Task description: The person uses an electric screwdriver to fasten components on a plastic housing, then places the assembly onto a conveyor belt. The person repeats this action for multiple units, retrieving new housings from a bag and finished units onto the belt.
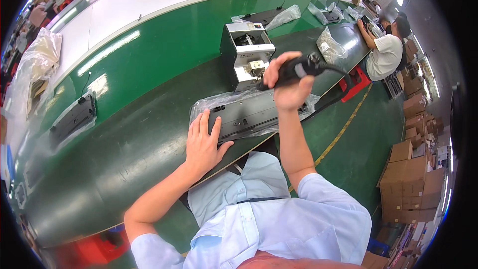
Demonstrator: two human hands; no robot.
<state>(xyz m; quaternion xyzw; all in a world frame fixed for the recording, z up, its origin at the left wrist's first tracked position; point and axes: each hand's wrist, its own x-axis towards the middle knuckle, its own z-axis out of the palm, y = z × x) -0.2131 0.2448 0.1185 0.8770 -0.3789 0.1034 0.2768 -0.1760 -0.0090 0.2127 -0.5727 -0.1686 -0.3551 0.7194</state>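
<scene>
A long dark grey housing [244, 118] lies on clear plastic film near the bench's front edge. My left hand [203, 137] rests at its left end, fingers stretched out over the edge of the part. In my right hand [290, 87] is a black electric screwdriver [301, 68], gripped above the housing's right half and tilted, its tip toward the left. The tip is blurred, and I see no contact with the housing. A cable runs from the tool's rear end down to the right. Behind the housing stands a white and black screw feeder [247, 52].
Another dark housing on film [74, 117] lies to the left on the green bench [149, 134]. More housings [266, 16] and plastic bags [331, 46] lie at the back right. A co-worker [386, 52] sits farther along. Cardboard boxes [408, 182] are stacked at the right.
</scene>
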